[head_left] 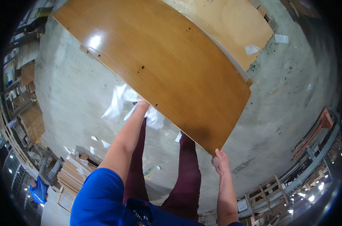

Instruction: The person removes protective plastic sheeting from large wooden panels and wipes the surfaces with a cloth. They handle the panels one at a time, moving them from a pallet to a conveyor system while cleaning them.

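Note:
A long glossy brown wooden panel with several small dark holes slants across the view from upper left to lower right. My right hand grips its near right corner, the thumb on the top face and the fingers beneath. At the panel's near long edge is my left hand, its fingers hidden under the edge. Thin white wrapping sheet lies crumpled around that hand and reaches under the panel.
Behind the brown panel lies a paler wooden board with a white scrap on it. Stacked boards stand at lower left, and a person in blue is beyond them. A wooden pallet sits at lower right. Paper bits dot the concrete floor.

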A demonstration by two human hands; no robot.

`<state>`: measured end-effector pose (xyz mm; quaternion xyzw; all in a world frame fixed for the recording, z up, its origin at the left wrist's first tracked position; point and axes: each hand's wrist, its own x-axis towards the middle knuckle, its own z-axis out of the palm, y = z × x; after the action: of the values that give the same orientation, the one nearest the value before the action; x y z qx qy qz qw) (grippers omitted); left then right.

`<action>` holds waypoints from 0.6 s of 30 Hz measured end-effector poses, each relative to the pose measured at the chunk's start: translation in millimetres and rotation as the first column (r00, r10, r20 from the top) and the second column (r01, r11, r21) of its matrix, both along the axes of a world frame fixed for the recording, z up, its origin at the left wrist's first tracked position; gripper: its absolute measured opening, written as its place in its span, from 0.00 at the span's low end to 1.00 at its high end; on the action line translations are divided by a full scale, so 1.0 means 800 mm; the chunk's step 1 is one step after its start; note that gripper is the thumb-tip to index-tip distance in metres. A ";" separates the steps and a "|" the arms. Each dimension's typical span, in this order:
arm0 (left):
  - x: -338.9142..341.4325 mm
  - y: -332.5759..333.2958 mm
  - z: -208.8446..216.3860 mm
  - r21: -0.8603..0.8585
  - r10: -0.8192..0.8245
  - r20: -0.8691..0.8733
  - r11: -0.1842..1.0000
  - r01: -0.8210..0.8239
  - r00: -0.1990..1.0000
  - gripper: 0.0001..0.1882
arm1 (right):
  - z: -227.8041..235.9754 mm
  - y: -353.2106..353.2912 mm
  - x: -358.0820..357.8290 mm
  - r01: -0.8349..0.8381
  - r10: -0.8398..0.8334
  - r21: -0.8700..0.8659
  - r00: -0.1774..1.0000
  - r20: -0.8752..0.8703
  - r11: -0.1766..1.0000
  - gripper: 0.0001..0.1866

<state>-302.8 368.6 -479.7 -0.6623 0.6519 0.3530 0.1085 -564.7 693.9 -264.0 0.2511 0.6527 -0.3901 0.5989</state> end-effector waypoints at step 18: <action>-0.093 -0.060 -0.062 -0.184 0.310 0.042 0.937 -0.298 0.950 0.17 | 0.121 -0.045 -0.106 0.021 -0.020 0.097 1.000 -0.010 0.995 0.13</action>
<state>-376.9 320.4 -529.6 -0.7742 0.5659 0.2830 0.0168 -649.6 657.8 -167.2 0.2847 0.6711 -0.3652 0.5790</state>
